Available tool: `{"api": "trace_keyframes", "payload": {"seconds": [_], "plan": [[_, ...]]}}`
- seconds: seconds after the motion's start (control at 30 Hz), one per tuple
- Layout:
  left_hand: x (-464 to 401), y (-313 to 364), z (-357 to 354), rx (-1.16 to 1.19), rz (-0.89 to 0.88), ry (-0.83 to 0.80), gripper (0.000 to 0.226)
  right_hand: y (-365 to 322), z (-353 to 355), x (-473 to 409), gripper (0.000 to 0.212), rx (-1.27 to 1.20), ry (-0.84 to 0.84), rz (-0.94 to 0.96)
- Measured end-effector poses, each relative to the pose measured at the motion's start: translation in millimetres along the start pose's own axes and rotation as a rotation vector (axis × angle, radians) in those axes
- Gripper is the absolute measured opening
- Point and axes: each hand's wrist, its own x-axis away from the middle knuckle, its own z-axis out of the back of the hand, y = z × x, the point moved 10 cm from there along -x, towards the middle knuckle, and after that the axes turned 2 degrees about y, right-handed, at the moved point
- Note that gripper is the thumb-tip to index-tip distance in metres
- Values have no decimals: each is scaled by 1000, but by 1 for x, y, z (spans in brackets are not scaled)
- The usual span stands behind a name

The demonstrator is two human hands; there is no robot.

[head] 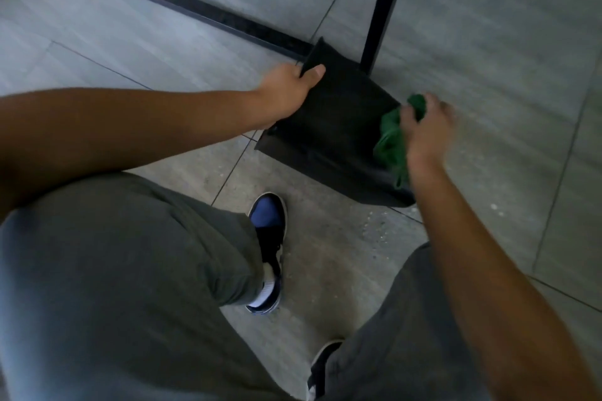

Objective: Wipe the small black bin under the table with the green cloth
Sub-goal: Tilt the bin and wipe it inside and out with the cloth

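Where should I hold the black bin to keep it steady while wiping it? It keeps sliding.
Judging by this pose, grip the black bin at its far top corner, coming from the left, as the left hand does. That leaves the right side free for the right hand with the green cloth.

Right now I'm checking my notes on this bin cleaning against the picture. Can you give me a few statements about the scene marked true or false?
1. The left hand grips the far edge of the black bin. True.
2. The green cloth lies loose on the floor. False: the right hand holds it against the bin.
3. A black table leg stands just behind the bin. True.
4. Both hands hold the cloth. False: only the right does.
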Motion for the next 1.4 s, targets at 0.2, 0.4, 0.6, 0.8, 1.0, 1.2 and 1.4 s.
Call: {"api": "trace_keyframes", "payload": {"seconds": [0.2, 0.4, 0.6, 0.8, 1.0, 1.2, 1.4], "plan": [[5, 15, -6, -19, -53, -5, 48, -64, -1, 83, 49, 121, 210, 483], [10, 10, -5, -14, -47, -44, 37, -33, 47, 19, 40, -16, 192, 191], [6, 10, 6, -36, -54, -19, 49, -23, 39, 39, 33, -58, 172, 250], [6, 10, 3, -29, -44, -54, 50, 53, 36, 34, 39, -2, 231, -110], [9, 23, -11, -31, -62, -31, 60, -86, 5, 61, 28, -60, 202, 278], [11, 34, -11, -6, -141, -13, 55, -149, 3, 78, 22, -237, 185, 503], [6, 22, 2, -16, -90, -31, 57, -26, 4, 73, 31, 198, -11, 150]]}}
